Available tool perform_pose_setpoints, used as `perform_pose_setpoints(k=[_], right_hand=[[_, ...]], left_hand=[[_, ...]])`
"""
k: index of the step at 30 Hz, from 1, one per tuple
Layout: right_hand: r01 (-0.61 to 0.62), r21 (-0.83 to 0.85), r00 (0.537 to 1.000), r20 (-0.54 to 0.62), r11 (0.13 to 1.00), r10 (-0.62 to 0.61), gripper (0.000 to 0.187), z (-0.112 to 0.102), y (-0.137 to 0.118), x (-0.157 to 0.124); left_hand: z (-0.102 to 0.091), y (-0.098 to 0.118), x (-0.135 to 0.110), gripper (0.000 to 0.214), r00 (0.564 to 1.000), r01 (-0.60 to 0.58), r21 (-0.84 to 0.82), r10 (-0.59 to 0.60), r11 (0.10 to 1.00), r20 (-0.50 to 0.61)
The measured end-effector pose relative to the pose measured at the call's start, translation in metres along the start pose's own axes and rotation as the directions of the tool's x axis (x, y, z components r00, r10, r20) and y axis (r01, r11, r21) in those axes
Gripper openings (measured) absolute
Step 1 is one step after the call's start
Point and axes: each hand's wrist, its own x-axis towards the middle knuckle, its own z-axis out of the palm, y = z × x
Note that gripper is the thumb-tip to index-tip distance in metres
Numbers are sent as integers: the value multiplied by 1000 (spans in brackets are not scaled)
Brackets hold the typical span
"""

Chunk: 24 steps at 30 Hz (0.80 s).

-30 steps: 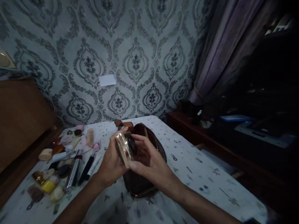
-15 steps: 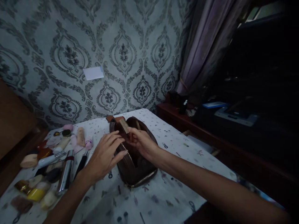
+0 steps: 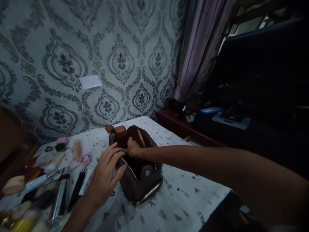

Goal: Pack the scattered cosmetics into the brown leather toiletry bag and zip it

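A dark brown zippered bag (image 3: 129, 188) gapes open on the patterned white cloth. Its metal zip edges and a round snap on a flap show. My right hand (image 3: 133, 148) is down in the mouth of the bag, and its fingers are mostly hidden, so any object in them is out of sight. At the bag's left rim rests my left hand (image 3: 107, 169), fingers stretched out and thumb apart. Inside the bag, on the right, stands a slim tan strip (image 3: 141, 137). An orange-brown leather piece (image 3: 119, 130) lies at the bag's back edge.
Cosmetics crowd the left of the cloth: a silver tube (image 3: 60, 193), a black tube (image 3: 77, 188), a beige tube (image 3: 77, 150) and several jars. A patterned wall rises behind. To the right are a dark red ledge (image 3: 166, 117) and a large dark case (image 3: 253, 80).
My right hand has gone deeper into the bag; the small tan flat piece it held is out of sight. My left hand stays by the rim. The view has shifted slightly right.
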Motion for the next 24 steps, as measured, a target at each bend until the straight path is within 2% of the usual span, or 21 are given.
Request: perform_pose_setpoints(k=[4, 9, 12, 15, 24], right_hand=[[103, -302, 995, 18, 948, -102, 40, 13, 5, 3], [310, -540, 947, 105, 783, -303, 42, 21, 15, -3], [416, -595, 902, 177, 687, -394, 41, 23, 19, -2], [466, -624, 871, 200, 627, -449, 39, 24, 20, 2], [501, -611, 848, 206, 613, -488, 30, 31, 16, 21]], left_hand=[[2, -1, -6, 30, 1000, 11, 2, -11, 1000, -21], [3, -2, -13, 33, 999, 40, 10, -39, 999, -27], [5, -2, -14, 32, 999, 37, 11, -37, 999, -40], [7, -3, -14, 33, 998, 37, 13, -37, 999, -51], [8, -6, -16, 36, 999, 32, 34, -31, 999, -22]])
